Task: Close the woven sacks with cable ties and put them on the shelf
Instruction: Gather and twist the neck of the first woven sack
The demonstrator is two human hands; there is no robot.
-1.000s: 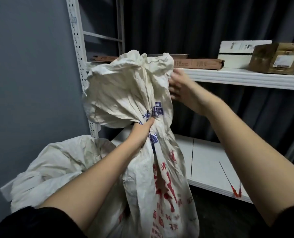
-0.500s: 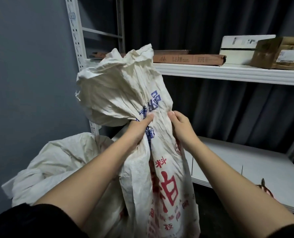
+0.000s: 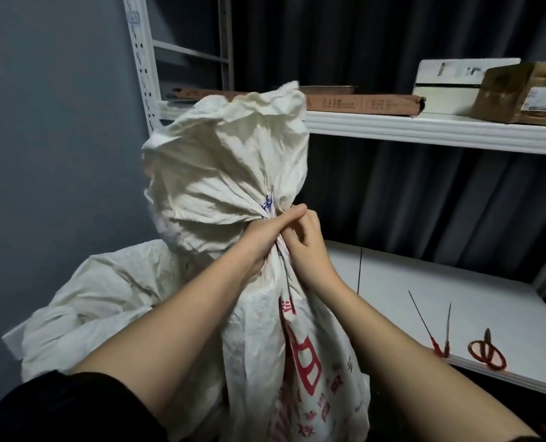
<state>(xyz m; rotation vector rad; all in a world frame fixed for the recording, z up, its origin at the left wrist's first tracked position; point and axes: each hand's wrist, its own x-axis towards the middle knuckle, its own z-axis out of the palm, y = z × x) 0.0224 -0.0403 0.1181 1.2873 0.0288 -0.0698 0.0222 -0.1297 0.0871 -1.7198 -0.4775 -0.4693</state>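
A white woven sack [image 3: 265,330] with red and blue print stands upright in front of me, its top gathered into a neck. My left hand [image 3: 265,232] is clenched around that neck. My right hand [image 3: 306,240] presses against the same spot from the right, fingers curled on the bunched fabric and on a thin dark cable tie [image 3: 287,282] that hangs down the sack's front. Above the neck the loose mouth of the sack fans out. A second white sack [image 3: 99,301] lies slumped behind it on the left.
The white lower shelf [image 3: 440,301] at right carries two red-headed cable ties [image 3: 434,333] and red-handled scissors [image 3: 486,352]. The upper shelf [image 3: 424,130] holds a flat brown box [image 3: 361,105], a white box [image 3: 450,78] and a cardboard box [image 3: 526,90]. A grey wall stands at left.
My right hand dropped from the top of the sack to the gathered neck and closed on it beside my left hand. The neck is bunched tighter and a cable tie now shows there.
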